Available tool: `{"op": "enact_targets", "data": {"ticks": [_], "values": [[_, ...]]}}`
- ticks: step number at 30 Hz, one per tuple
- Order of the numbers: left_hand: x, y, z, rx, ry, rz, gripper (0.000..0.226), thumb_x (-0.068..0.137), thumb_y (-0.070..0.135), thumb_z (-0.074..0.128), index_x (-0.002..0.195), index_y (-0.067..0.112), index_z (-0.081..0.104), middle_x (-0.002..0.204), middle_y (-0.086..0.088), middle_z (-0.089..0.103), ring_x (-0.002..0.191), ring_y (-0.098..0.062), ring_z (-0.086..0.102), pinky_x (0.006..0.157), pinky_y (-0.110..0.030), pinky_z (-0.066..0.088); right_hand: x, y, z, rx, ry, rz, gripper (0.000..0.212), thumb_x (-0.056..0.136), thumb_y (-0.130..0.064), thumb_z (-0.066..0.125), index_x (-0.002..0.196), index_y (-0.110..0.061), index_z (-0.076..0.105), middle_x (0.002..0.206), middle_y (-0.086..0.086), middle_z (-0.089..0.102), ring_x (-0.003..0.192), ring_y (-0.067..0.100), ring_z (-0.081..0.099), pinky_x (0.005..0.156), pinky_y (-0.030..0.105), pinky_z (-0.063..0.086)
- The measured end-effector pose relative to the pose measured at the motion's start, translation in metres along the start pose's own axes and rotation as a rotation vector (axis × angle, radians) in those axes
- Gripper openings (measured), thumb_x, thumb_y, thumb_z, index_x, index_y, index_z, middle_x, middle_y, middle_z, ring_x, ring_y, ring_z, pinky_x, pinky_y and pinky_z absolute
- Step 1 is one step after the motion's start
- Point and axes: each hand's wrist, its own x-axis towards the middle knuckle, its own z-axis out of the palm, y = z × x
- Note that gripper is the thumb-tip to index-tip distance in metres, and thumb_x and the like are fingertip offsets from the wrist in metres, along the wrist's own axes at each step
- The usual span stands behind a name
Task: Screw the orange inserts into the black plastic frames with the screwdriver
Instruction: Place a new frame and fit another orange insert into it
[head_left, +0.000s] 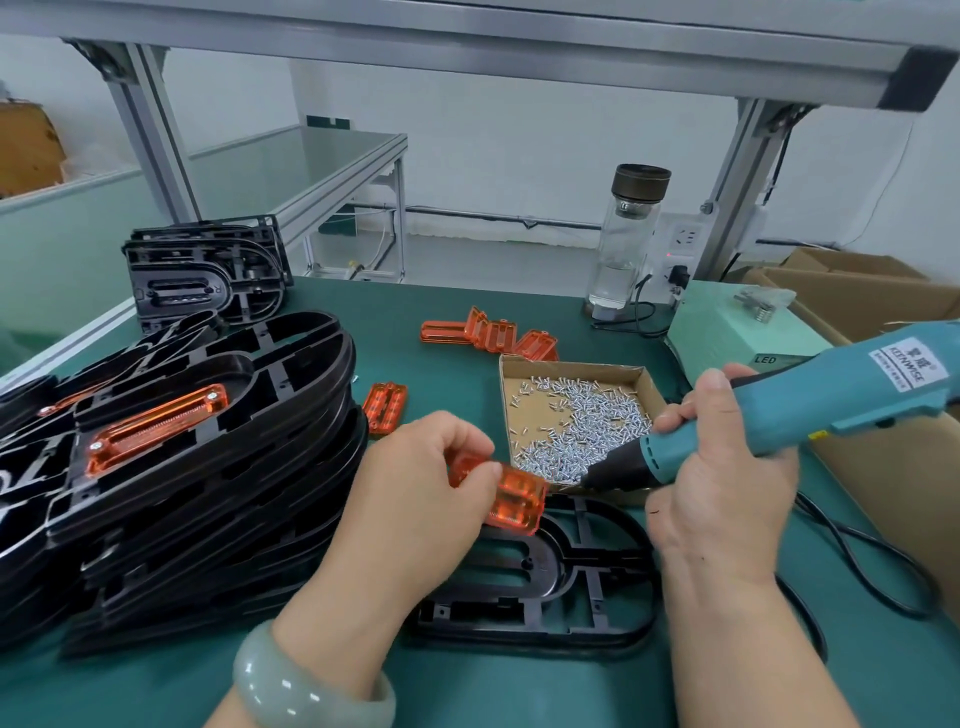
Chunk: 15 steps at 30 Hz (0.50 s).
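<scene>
Two hands, both loaded. The left hand (415, 483) pinches one orange insert (514, 501) between thumb and fingertips. The right hand (727, 467) is wrapped round the barrel of the teal screwdriver (831, 400).

Key relation: the insert hangs just above the far-left part of the bare black frame (571, 587), which lies flat on the bench (467, 691) in front of the person. The insert is not seated yet. The frame's long slot sits just below the insert and a bit nearer the person, partly hidden by the left hand. The slot runs roughly left-right. The insert's long axis is close to that, tilted slightly with the right end lower. I read the next move as a short drop toward the person plus a small levelling twist, all on the left hand, which is the nearer one.

The screwdriver bit points left and down. Its tip is over the near corner of the screw box (571, 415), just right of the insert and beyond the frame's far edge. I can't tell if a screw is on the bit.

Nearby: a stack of finished frames (182, 467) just left of the left hand, and spare inserts (488, 335) beyond the box.

Risk: driving before the insert's holes line up with the frame's bosses.
</scene>
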Motion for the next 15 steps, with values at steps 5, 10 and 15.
{"op": "enact_targets", "data": {"ticks": [5, 10, 15], "values": [[-0.008, -0.002, 0.003, 0.128, -0.091, -0.058, 0.017, 0.075, 0.037, 0.072, 0.067, 0.038, 0.056, 0.068, 0.020, 0.060, 0.067, 0.010, 0.053, 0.058, -0.005, 0.039, 0.000, -0.001, 0.001, 0.007, 0.009, 0.009, 0.013, 0.094, -0.010, 0.061, 0.095, -0.021, 0.056, 0.059, -0.010, 0.055, 0.052, 0.010, 0.051, 0.062, 0.023, 0.049], [-0.014, -0.004, 0.008, 0.197, -0.134, -0.110, 0.016, 0.073, 0.046, 0.069, 0.065, 0.041, 0.057, 0.068, 0.021, 0.061, 0.069, 0.002, 0.056, 0.067, -0.023, 0.049, 0.000, -0.001, 0.001, 0.022, 0.011, 0.023, 0.013, 0.094, -0.009, 0.061, 0.095, -0.021, 0.056, 0.060, -0.009, 0.055, 0.053, 0.010, 0.050, 0.061, 0.022, 0.048], [-0.014, -0.011, 0.007, 0.218, -0.139, -0.095, 0.015, 0.075, 0.049, 0.069, 0.083, 0.036, 0.068, 0.073, 0.020, 0.059, 0.072, 0.003, 0.054, 0.059, -0.010, 0.035, 0.000, 0.000, 0.002, 0.014, 0.008, 0.011, 0.013, 0.094, -0.009, 0.061, 0.095, -0.021, 0.055, 0.055, -0.011, 0.054, 0.051, 0.009, 0.050, 0.060, 0.022, 0.047]]}}
